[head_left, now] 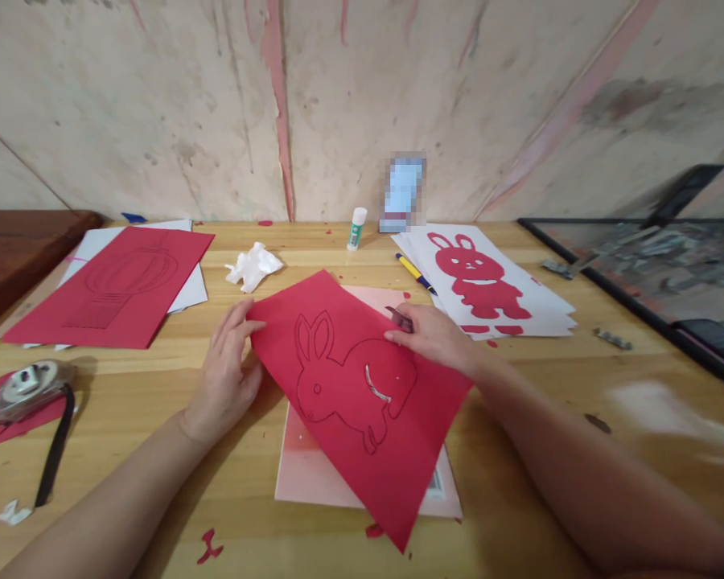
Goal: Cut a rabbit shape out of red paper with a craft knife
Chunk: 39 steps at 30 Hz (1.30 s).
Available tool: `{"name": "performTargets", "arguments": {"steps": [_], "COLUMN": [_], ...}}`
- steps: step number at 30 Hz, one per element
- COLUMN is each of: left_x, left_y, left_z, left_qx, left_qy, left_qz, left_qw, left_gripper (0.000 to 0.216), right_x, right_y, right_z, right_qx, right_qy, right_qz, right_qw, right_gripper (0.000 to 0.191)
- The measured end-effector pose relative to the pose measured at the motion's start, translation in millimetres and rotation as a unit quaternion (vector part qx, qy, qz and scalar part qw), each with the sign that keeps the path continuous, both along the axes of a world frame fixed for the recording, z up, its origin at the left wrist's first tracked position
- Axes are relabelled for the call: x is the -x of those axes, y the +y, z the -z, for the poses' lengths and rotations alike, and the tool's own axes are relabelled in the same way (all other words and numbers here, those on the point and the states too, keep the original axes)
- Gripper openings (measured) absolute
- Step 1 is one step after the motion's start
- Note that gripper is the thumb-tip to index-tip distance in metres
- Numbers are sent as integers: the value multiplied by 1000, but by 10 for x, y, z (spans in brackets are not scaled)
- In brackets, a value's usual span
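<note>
A red paper sheet (350, 402) with a drawn rabbit outline lies tilted on a pink cutting mat (314, 474) on the wooden table. A curved slit is cut in the rabbit's body. My left hand (226, 370) rests at the sheet's left corner, fingers stretched out and touching its edge. My right hand (434, 334) is closed in a pinch on a small craft knife (399, 318), its tip over the sheet near the rabbit's back.
A finished red rabbit cutout on white sheets (479, 281) lies at the right, beside a yellow-blue pen (415, 273). A glue stick (356, 228), crumpled tissue (253, 265), a red lantern drawing (117, 285), a tape roll (27, 386) and a black tray (645, 265) surround the work.
</note>
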<state>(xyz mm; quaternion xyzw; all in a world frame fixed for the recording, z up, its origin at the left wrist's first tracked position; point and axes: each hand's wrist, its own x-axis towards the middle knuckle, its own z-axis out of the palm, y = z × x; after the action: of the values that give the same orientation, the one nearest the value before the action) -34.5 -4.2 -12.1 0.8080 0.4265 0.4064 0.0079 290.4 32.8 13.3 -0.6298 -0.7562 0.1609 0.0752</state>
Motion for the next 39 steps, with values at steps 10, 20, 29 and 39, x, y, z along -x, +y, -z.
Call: {"name": "performTargets", "arguments": {"steps": [10, 20, 29, 39], "left_x": [-98, -154, -117, -82], "left_y": [-71, -104, -107, -107], "left_z": [-53, -119, -173, -154], "left_qx": [311, 432, 457, 501], "left_qy": [-341, -415, -472, -457], "left_qz": [30, 57, 93, 126], "left_qw": [887, 799, 748, 724], "left_gripper": [53, 81, 72, 72], "right_x": [-16, 139, 132, 133], "right_y": [-109, -287, -185, -114], "right_z": [-78, -129, 54, 44], "right_qx": [148, 314, 210, 143], "right_qy": [361, 408, 422, 519], "right_qz": [111, -32, 48, 189], "right_qw": [914, 857, 881, 821], "right_gripper": [27, 38, 45, 40]}}
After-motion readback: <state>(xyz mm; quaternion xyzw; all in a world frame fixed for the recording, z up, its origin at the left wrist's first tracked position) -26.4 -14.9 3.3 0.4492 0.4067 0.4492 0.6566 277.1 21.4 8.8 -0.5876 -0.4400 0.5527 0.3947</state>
